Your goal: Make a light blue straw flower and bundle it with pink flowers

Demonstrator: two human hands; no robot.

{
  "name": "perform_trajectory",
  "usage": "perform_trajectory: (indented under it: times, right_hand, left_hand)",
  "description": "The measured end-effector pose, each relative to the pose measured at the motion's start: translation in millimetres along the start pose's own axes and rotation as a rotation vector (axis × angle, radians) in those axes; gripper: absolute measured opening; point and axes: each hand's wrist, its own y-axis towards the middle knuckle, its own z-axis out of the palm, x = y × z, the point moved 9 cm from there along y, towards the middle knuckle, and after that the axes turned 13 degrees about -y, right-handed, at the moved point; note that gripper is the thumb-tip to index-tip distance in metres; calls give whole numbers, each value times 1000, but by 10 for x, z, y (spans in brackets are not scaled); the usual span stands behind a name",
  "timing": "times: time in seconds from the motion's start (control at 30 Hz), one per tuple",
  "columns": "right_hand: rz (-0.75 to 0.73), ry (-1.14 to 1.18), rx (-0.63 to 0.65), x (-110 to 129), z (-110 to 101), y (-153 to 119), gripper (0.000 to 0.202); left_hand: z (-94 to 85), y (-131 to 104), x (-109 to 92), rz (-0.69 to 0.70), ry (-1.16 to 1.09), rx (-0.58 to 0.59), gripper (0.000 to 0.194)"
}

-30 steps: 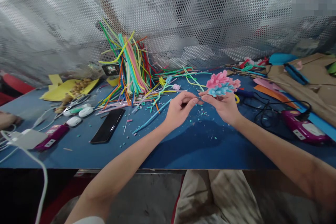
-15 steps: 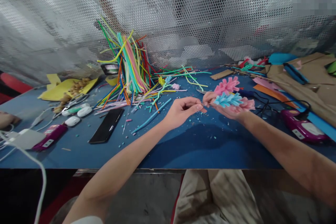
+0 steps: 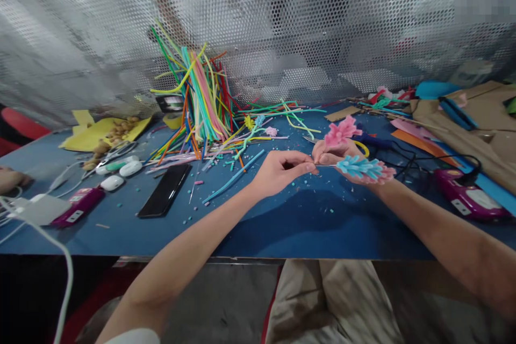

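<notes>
My left hand (image 3: 278, 173) is closed in a pinch above the blue table, thumb and forefinger on the end of a thin wire stem (image 3: 328, 165). My right hand (image 3: 331, 151) is closed around the same bunch, its fingertips meeting those of the left. A fluffy pink pipe cleaner flower (image 3: 342, 130) stands above the right fingers. Below it, a light blue pipe cleaner flower (image 3: 357, 167) and a paler pink one (image 3: 387, 172) lie across the right palm and wrist. Behind that hand shows a yellow loop (image 3: 363, 148); the right fingers partly hide the stems.
A tall bundle of coloured pipe cleaners (image 3: 201, 97) stands at the back, with loose ones around it. Left are a black phone (image 3: 164, 191), white cables and a purple power strip (image 3: 78, 207). Right are another purple strip (image 3: 467, 193), cardboard (image 3: 479, 107) and a dark cord.
The blue and paler pink flowers have shifted slightly right and down, and more stem shows beside the fingertips. My hands have drawn closer together. The yellow loop has come into sight.
</notes>
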Motion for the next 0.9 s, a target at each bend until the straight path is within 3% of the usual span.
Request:
perform_trajectory:
  times: [0.2, 0.6, 0.9]
  right_hand:
    - [-96, 41, 23, 143, -30, -35, 27]
    - [-25, 183, 74, -55, 63, -12, 19]
    - [-45, 400, -83, -71, 43, 3, 9]
  left_hand:
    - [20, -13, -59, 24, 111, 23, 33]
    - [20, -12, -61, 26, 155, 22, 36]
    - [9, -1, -19, 5, 32, -3, 38]
